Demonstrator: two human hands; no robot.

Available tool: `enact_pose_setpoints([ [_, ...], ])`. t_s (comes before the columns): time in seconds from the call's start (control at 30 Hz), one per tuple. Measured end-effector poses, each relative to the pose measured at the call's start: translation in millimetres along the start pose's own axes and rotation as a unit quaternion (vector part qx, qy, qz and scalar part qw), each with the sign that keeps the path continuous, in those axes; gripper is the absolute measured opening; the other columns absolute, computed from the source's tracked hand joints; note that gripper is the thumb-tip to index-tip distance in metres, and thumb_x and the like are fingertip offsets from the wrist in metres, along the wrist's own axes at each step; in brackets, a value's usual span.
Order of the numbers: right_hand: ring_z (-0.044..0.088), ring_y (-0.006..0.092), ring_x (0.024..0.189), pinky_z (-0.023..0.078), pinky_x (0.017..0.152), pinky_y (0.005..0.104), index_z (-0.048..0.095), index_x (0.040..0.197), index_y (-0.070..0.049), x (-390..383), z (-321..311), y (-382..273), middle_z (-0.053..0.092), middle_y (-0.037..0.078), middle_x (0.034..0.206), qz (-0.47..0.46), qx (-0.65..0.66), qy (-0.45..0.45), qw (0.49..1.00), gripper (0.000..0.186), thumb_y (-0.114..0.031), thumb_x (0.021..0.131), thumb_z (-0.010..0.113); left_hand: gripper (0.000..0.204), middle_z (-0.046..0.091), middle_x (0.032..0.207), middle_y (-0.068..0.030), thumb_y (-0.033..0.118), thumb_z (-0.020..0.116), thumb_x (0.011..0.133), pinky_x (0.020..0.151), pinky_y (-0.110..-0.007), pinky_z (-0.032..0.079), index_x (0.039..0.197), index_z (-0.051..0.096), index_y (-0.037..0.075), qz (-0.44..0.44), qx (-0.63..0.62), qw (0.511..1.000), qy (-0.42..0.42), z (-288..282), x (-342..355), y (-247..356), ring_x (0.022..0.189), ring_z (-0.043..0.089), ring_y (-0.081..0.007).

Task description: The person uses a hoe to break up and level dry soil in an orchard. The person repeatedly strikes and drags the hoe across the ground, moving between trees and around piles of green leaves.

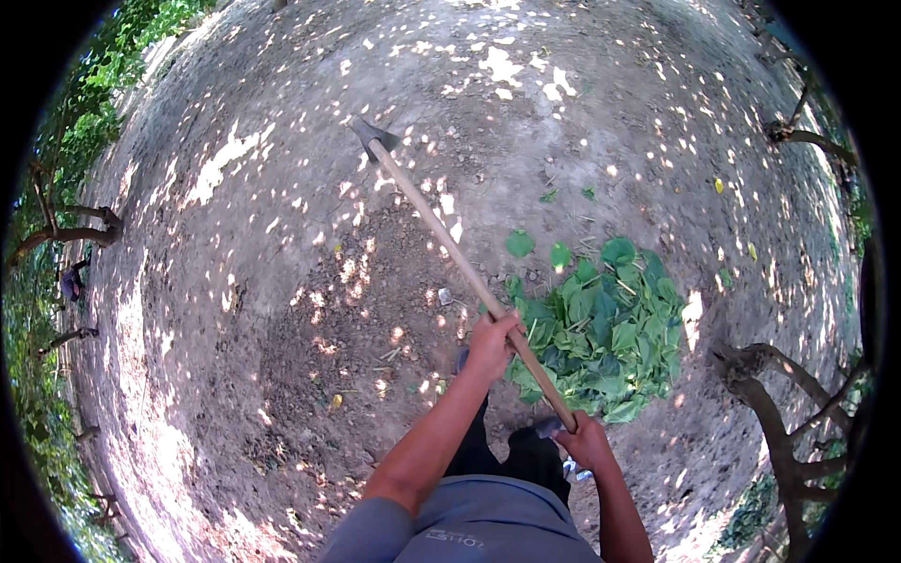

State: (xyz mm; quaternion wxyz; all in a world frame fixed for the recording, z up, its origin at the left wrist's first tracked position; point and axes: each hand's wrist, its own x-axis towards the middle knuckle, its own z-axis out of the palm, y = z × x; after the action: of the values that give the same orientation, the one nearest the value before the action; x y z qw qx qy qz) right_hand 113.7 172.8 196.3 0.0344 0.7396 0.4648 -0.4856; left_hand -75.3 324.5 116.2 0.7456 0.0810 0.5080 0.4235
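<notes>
- Up at head height sits the camera, left of a pair, facing steeply down over the grey shirt (497, 516).
- The left hand (491, 346) and right hand (587, 443) are near it, the ground (282, 188) farther off.
- Its fisheye sweep reaches tree branches (775, 432) at both sides.

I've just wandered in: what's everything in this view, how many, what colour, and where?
Hoe: one, grey blade, pale wooden handle, slanting across the middle
Leaf pile: one, green, right of the handle
Loose leaves: several, mostly green, around the pile
Scrap: one, pale, left of the handle
Ground: one expanse, grey-brown, sun-dappled, throughout
Trees: several, brown, both sides
Foliage: uncountable, green, mainly left edge
Shirt: one, grey-blue, bottom
Trousers: one pair, black, bottom
Left hand: one, bare, gripping mid-handle
Right hand: one, bare, at the handle's near end
</notes>
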Motion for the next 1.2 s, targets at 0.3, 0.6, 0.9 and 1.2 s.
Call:
enact_pose_setpoints([
  [0.3,0.061,0.0400,0.076,0.047,0.066,0.0432,0.049,0.091,0.006,97,53,-38,0.060,0.025,0.077,0.005,-0.017,-0.001,1.000,0.035,-0.019,0.073,0.065,0.045,0.059,0.097,-0.0088,0.035,0.065,0.083,0.072,-0.030,0.048,0.108,0.051,-0.001,0.054,0.092,0.983,-0.148,-7,-37,83,0.088,0.058,-0.0158],
  [0.6,0.064,0.0384,0.078,0.051,0.064,0.0423,0.054,0.088,0.015,89,53,5,0.062,0.030,0.079,0.028,-0.051,-0.071,0.996,0.042,-0.021,0.070,0.066,0.077,0.055,0.095,-0.0160,0.054,0.076,0.062,0.065,-0.031,0.052,0.101,0.053,-0.008,0.475,-0.150,0.645,-0.580,65,-186,242,0.082,0.059,-0.0247],
  [0.9,0.051,0.0194,0.040,0.042,0.034,0.0345,0.048,0.082,0.003,82,-6,-51,0.049,0.008,0.059,0.161,0.092,-0.135,0.973,0.022,-0.008,0.075,0.065,0.035,0.059,0.067,-0.0110,0.031,0.051,0.091,0.052,-0.033,0.046,0.072,0.053,0.002,0.484,-0.047,0.817,-0.312,42,-219,290,0.053,0.054,-0.0208],
  [1.2,0.050,0.0185,0.040,0.038,0.034,0.0326,0.051,0.084,0.006,140,-69,-63,0.052,0.009,0.059,0.115,0.046,-0.118,0.985,0.026,-0.007,0.071,0.068,0.030,0.059,0.074,-0.0106,0.028,0.057,0.087,0.054,-0.031,0.046,0.078,0.055,0.000,0.588,0.006,0.760,-0.278,85,-151,307,0.059,0.054,-0.0195],
])
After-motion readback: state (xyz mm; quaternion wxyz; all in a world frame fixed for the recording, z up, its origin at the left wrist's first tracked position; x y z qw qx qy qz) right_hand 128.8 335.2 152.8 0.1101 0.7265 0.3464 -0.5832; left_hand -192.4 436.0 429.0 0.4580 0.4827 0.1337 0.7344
